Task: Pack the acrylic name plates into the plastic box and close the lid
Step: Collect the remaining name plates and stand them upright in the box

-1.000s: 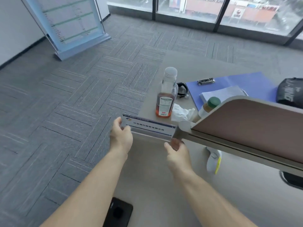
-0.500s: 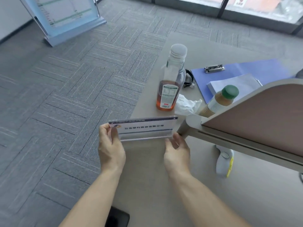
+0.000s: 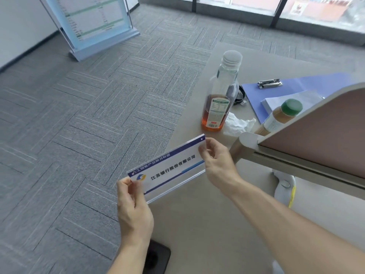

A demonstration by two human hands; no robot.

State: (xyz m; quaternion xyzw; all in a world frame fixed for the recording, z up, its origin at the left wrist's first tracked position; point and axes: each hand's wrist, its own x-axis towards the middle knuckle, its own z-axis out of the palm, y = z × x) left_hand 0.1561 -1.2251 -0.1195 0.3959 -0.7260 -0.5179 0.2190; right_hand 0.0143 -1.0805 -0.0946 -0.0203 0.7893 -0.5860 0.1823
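Between my hands: acrylic name plate [image 3: 169,167], held off the surface [image 3: 207,224], tilted, right end higher
Left hand [image 3: 132,204]: my fingers [image 3: 126,186] pinch the plate's lower-left end
Right hand [image 3: 217,163]: my fingers [image 3: 205,147] pinch the upper-right end
Beyond right fingers: tea bottle [image 3: 219,99] upright, crumpled tissue [image 3: 237,123] beside it
Further right: green-capped bottle [image 3: 280,115], blue clipboard [image 3: 292,88], partition panel [image 3: 320,135]
Plastic box: can't see it
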